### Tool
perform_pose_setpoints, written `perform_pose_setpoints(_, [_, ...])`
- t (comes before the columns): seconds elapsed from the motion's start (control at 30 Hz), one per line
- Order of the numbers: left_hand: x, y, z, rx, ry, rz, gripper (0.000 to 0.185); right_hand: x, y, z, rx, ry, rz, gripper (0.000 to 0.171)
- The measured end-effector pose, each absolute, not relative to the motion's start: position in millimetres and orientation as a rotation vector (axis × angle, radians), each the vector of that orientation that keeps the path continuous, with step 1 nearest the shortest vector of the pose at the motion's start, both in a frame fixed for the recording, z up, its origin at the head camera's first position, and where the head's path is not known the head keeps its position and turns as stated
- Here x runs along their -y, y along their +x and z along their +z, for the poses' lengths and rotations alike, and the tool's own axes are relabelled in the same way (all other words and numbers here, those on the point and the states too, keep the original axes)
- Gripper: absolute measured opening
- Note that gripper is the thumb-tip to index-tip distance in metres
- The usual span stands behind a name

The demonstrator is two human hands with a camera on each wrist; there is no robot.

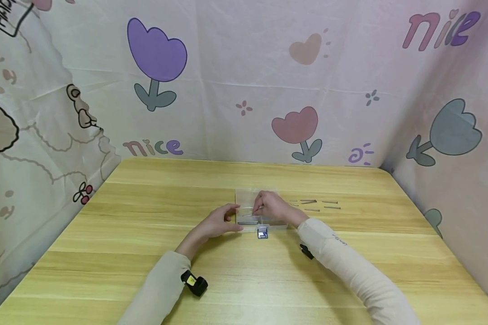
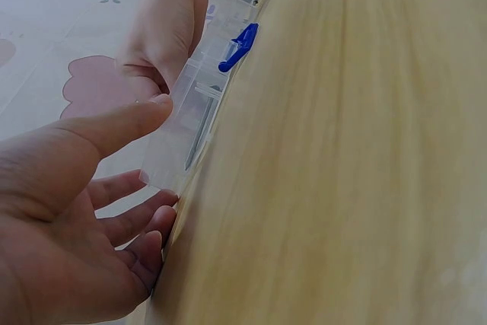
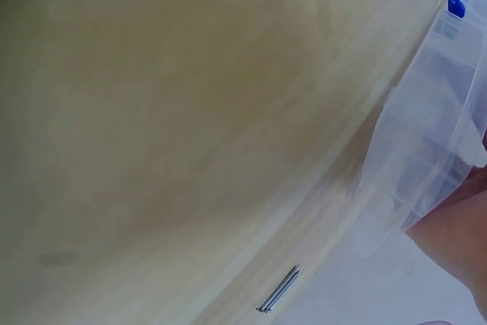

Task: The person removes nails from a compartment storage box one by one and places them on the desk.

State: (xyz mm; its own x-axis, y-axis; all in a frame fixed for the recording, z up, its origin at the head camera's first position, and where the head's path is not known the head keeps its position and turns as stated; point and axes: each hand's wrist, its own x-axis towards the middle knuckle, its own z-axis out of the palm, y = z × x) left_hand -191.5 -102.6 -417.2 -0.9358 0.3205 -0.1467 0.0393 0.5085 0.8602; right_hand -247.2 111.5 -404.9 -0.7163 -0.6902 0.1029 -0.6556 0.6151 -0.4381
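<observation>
A small clear plastic box (image 1: 262, 220) with a blue latch (image 1: 262, 233) lies open at the middle of the wooden table (image 1: 146, 253). Several grey nails (image 1: 249, 221) lie inside it. My left hand (image 1: 219, 221) rests at the box's left end, its thumb (image 2: 129, 123) touching the box (image 2: 199, 116) and its fingers relaxed beside it. My right hand (image 1: 270, 207) hovers over the box with its fingertips drawn together, seemingly pinching a thin nail. In the left wrist view the right hand (image 2: 163, 28) reaches down into the box. Its fingertips are hidden there.
Several loose nails (image 1: 314, 205) lie on the table just right of the box; two of these nails (image 3: 278, 290) show in the right wrist view. Patterned cloth walls (image 1: 244, 90) close off the table at the back and both sides.
</observation>
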Motion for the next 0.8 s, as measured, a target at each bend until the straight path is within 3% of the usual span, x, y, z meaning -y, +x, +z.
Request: perform_pose_setpoints(0.8, [103.0,-192.3,-417.9,-2.468,0.296,1.393,0.069,-120.2,-248.8,-395.7,-2.634,-1.126,-0.828,0.007])
